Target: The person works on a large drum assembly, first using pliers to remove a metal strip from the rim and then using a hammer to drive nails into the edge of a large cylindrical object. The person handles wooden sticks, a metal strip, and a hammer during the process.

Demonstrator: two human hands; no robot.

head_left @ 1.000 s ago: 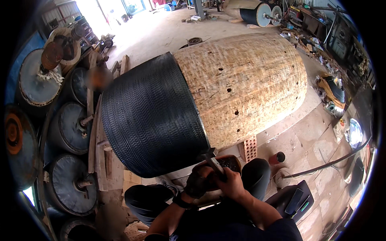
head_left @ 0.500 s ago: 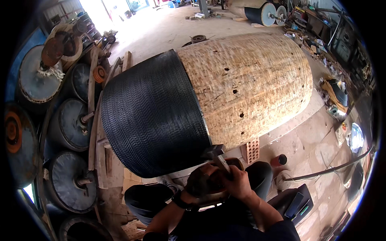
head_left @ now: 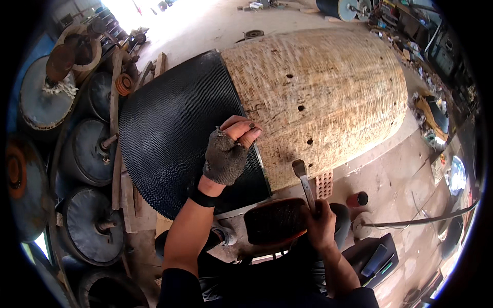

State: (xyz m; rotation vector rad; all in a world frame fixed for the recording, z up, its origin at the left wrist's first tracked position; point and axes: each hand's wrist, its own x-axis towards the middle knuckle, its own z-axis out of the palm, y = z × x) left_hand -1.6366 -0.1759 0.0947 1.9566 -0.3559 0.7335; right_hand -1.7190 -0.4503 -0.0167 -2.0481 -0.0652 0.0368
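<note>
Before me lies a large wooden drum (head_left: pixel 328 92), its left part wrapped in black ridged covering (head_left: pixel 169 123). My left hand (head_left: pixel 228 151), in a grey fingerless glove, rests at the covering's edge beside the bare wood. Its thumb and fingers pinch a small nail (head_left: pixel 251 126), of which only the round head shows. A hammer (head_left: pixel 306 187) is gripped in my right hand (head_left: pixel 321 226), its head raised in front of the drum's near side. Between my knees sits a dark oblong tray (head_left: pixel 275 220); its contents are too dark to make out.
A perforated brick (head_left: pixel 324 185) stands against the drum's near side, with a red can (head_left: pixel 357 199) beyond it. A dark box bearing a phone (head_left: pixel 375 260) is at my right. Metal-ended rollers (head_left: pixel 87 226) and timber (head_left: pixel 117 92) line the left. Scrap (head_left: pixel 411 51) lies far right.
My left hand has gone from the tray up to the covering's edge, now with a nail. My right hand has moved right and down with the hammer, uncovering the tray.
</note>
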